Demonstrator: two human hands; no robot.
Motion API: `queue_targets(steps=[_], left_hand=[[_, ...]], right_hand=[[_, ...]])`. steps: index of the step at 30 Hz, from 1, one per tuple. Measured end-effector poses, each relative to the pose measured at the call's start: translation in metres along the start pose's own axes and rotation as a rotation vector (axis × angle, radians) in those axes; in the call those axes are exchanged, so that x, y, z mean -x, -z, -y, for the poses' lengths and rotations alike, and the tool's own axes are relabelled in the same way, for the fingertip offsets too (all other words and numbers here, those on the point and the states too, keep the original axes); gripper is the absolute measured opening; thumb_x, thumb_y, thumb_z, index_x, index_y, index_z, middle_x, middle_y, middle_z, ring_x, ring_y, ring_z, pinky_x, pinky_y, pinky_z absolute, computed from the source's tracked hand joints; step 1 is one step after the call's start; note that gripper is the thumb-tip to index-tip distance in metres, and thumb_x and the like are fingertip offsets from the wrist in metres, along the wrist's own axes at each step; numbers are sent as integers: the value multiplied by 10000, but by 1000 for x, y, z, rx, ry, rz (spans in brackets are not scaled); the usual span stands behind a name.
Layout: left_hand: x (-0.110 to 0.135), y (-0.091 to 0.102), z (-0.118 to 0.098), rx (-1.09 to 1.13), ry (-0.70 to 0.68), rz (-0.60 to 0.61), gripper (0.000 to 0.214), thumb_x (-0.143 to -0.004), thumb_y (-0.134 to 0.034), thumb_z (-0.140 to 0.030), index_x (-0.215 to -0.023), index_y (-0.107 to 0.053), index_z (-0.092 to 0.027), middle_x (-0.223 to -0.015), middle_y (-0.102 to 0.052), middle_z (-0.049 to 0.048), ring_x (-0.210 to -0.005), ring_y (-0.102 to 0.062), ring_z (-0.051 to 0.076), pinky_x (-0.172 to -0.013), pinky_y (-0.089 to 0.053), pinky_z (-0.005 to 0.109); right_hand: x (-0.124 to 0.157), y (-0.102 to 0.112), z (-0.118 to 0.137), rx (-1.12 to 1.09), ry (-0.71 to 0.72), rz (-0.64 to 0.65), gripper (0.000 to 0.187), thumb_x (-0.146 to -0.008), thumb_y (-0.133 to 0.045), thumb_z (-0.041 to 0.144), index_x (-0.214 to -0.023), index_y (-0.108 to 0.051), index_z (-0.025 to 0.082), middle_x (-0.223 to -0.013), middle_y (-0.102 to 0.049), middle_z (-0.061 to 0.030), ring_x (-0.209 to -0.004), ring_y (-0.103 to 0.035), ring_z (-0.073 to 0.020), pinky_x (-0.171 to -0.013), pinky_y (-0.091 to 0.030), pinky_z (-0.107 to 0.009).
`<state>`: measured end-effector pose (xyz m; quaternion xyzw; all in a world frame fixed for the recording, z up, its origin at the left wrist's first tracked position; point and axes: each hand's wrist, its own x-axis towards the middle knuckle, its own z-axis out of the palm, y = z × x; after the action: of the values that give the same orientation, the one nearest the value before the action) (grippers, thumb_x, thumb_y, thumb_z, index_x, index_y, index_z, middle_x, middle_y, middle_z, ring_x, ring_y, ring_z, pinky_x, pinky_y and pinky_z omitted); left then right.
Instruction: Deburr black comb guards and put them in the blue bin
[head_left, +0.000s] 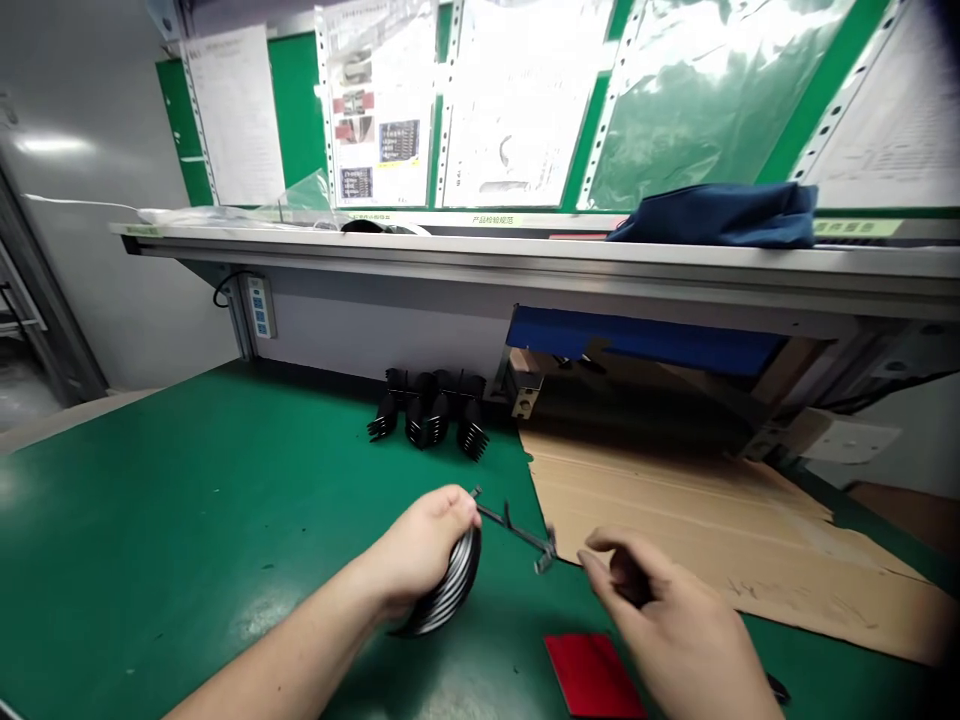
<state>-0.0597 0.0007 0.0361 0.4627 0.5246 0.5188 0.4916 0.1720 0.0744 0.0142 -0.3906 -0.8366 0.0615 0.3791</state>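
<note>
My left hand [420, 548] is closed around a stack of thin curved black plastic parts [448, 592], held just above the green table mat [187, 520]. A thin black plastic runner strip [517, 532] sticks out to the right from my left fingertips. My right hand [660, 620] hovers to the right of the strip's free end, fingers curled and apart, holding nothing that I can see. A red flat card [592, 675] lies on the mat below and between my hands.
Several black comb-shaped parts [431, 412] stand in a cluster at the back of the mat. A flattened cardboard sheet [712, 530] covers the right side. A shelf [525, 255] overhead carries a folded dark blue cloth [720, 215] and clear bags; papers hang behind.
</note>
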Motion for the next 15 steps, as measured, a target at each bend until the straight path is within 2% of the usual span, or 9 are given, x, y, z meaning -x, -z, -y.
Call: queue_targets(steps=[1,3,4,7,10,13,15], left_hand=[[0,-7,1,26,-14,-93,329,-916,-375,-503,-789,-408,-201,-653,-301,-59,-586,-258,104,-565,-248,234],[3,-22,3,117,-56,-190,295,-919,-385,-471,-795,-370,-204,-675,-336,-56,-619,-299,102,-599,-277,232],[5,-30,3,177,-76,-180,281,-902,-442,-451,-802,-381,-196,-692,-384,-49,-645,-336,100,-626,-296,232],[11,-46,9,351,-82,3,291,-815,-608,-393,-827,-428,-165,-725,-494,-18,-677,-411,100,-669,-332,244],[12,-52,20,352,-6,58,340,-782,-659,-386,-918,-445,-159,-756,-535,-1,-685,-463,107,-686,-373,258],[13,-53,26,238,16,-32,545,-758,-700,-434,-1142,-420,-168,-1010,-565,86,-913,-532,184,-782,-443,308],[15,-50,25,141,-27,-67,576,-778,-655,-529,-1166,-447,-158,-1140,-535,132,-1043,-513,223,-871,-448,347]], right_hand=[[-2,1,-1,-49,-19,-67,224,-961,-485,458,-952,-535,240,-759,-572,25,-581,-564,-181,-473,-435,-231],[-4,0,3,-76,73,-117,323,-1006,-483,554,-1034,-537,237,-854,-607,14,-683,-615,-181,-538,-490,-217],[-3,-1,6,-33,166,-93,357,-1036,-433,573,-1098,-529,235,-944,-613,0,-764,-627,-190,-589,-509,-227],[1,-8,12,152,447,51,435,-1105,-225,527,-1265,-456,194,-1151,-562,-54,-936,-602,-217,-692,-529,-290],[5,-14,10,298,601,82,435,-1118,-135,377,-1260,-457,121,-1096,-572,-113,-833,-613,-248,-623,-524,-350],[7,-15,8,367,707,113,484,-1095,-86,267,-1162,-540,113,-956,-593,-120,-703,-601,-261,-530,-494,-356],[7,-13,11,326,715,157,512,-1087,-97,262,-1078,-594,137,-925,-598,-113,-713,-603,-263,-549,-507,-354]])
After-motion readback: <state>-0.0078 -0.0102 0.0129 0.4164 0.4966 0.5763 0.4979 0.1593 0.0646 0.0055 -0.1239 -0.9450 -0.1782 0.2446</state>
